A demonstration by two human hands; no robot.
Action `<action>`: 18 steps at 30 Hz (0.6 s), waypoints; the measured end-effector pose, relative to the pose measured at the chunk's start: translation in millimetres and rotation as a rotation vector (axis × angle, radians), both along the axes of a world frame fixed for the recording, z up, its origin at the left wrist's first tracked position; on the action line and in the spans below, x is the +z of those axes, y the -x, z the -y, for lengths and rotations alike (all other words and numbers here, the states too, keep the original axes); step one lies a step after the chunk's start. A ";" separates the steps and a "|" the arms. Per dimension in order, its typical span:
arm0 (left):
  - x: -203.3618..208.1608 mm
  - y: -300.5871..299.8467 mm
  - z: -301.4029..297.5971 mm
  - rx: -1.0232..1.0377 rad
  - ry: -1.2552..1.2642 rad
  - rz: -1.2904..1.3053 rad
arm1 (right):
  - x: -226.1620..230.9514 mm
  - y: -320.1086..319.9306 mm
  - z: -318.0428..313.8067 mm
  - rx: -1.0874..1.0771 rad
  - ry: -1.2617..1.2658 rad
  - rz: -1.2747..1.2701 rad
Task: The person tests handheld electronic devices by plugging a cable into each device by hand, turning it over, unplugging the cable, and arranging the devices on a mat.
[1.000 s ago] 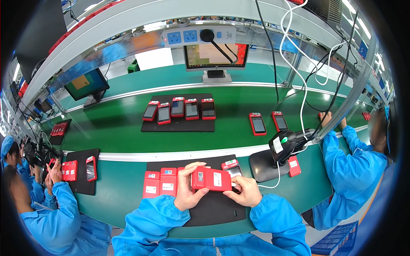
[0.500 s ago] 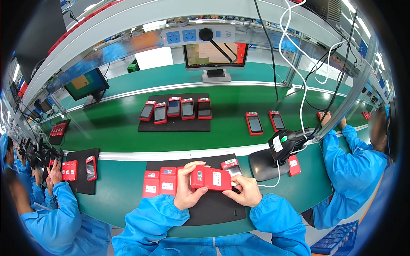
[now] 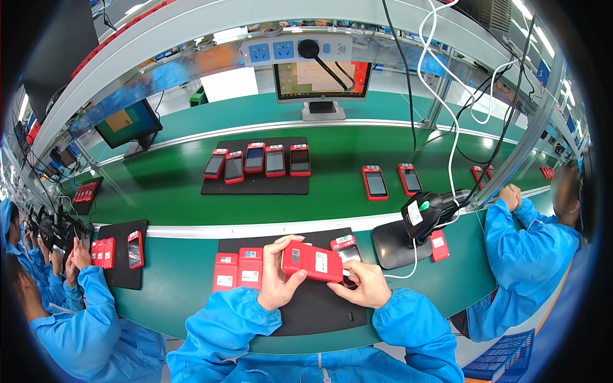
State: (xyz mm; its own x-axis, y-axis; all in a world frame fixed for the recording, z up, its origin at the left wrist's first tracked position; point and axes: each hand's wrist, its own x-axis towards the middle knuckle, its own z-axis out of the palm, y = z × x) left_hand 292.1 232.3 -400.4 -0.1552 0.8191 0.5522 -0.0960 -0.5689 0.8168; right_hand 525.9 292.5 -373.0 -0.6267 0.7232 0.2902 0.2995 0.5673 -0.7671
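My left hand (image 3: 279, 276) is wrapped round a red handheld terminal (image 3: 313, 260), its labelled back facing up. At the terminal's right end my right hand (image 3: 363, 285) is closed in a pinch. A white cable (image 3: 402, 277) runs in behind that hand; its plug is hidden by the fingers. Beneath both hands lies a black mat (image 3: 319, 317). Two red terminals (image 3: 250, 268) rest face down on its left part, beside my left hand. Another terminal (image 3: 345, 247), screen up, lies just beyond the held one.
A black barcode scanner (image 3: 423, 214) on a stand is to the right, with a red terminal (image 3: 439, 246) beside it. Across the green belt (image 3: 338, 204) are several terminals, some on a black mat (image 3: 255, 186). A monitor (image 3: 322, 83) stands behind. Co-workers sit on both sides.
The held terminal has tilted, its right end dropping nearer me; the white plug seen before is now hidden. Terminals on the belt shifted slightly left. The right co-worker's hands drew back from the belt.
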 end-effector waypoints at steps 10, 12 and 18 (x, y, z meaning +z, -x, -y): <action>1.9 0.3 0.1 -0.002 0.113 0.070 | 3.4 0.3 1.8 0.022 0.033 0.021; 0.9 0.5 -0.8 -0.001 0.123 0.075 | 4.1 0.2 1.6 0.022 0.040 0.037; 3.1 -2.9 -4.8 0.048 0.182 0.162 | 3.2 0.7 0.1 0.028 0.017 -0.015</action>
